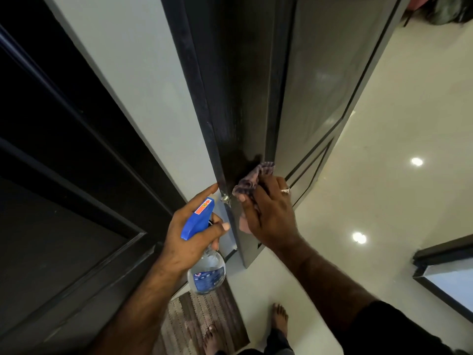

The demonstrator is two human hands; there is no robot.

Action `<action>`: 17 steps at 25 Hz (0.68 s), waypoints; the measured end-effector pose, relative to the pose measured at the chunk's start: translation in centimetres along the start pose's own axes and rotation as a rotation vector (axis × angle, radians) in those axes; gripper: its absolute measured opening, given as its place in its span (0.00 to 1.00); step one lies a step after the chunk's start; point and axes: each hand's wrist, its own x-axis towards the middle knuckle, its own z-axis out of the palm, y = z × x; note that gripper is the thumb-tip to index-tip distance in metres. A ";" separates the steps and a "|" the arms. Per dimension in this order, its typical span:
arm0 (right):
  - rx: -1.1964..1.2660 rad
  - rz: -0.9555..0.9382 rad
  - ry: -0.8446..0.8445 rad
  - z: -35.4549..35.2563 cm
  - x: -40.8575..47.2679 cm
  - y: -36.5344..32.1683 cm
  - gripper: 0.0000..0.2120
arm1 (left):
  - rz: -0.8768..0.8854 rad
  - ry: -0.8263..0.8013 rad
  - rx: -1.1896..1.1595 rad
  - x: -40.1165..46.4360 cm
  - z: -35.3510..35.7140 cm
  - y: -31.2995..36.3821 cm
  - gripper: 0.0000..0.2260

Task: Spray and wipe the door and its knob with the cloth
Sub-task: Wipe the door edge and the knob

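A dark door (pixel 238 80) stands ajar in front of me, seen edge-on. A small metal knob (pixel 225 199) shows at its edge. My left hand (pixel 192 231) grips a clear spray bottle (pixel 207 274) with a blue trigger head (pixel 198 220), index finger stretched toward the door edge just left of the knob. My right hand (pixel 268 213) presses a checked purple cloth (pixel 252 179) against the door face, right of the knob; fingers curl round the cloth.
A white wall strip (pixel 153 98) and a second dark panelled door (pixel 64 175) lie to the left. A striped mat (pixel 199 324) sits on the glossy pale floor (pixel 384 149) under my bare feet (pixel 279 316). A dark-framed panel (pixel 445 272) stands at the right.
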 end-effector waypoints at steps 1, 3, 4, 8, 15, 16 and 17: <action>-0.008 0.002 -0.019 -0.1 -0.2 0.3 0.17 | -0.005 -0.005 -0.004 0.0 0.0 0.0 0.33; 0.206 0.232 0.032 -0.2 0.9 -0.5 0.17 | -0.036 0.005 -0.046 0.0 0.1 0.0 0.31; 0.459 0.504 0.093 -0.5 1.9 -1.3 0.16 | -0.054 0.015 -0.062 0.0 0.1 0.1 0.30; 1.222 1.383 0.060 -1.8 4.7 -1.5 0.15 | -0.083 0.020 -0.016 0.0 -0.3 -0.3 0.29; -0.144 -0.274 -0.091 -0.8 0.0 1.9 0.13 | -0.108 0.014 0.035 0.5 -0.4 0.2 0.14; -0.168 -0.371 -0.075 -0.6 -0.1 2.8 0.12 | -0.113 0.016 0.034 0.5 -0.3 0.4 0.14; -0.145 -0.362 -0.030 -0.2 -0.1 3.2 0.12 | -0.115 0.019 0.040 0.6 -0.3 0.6 0.14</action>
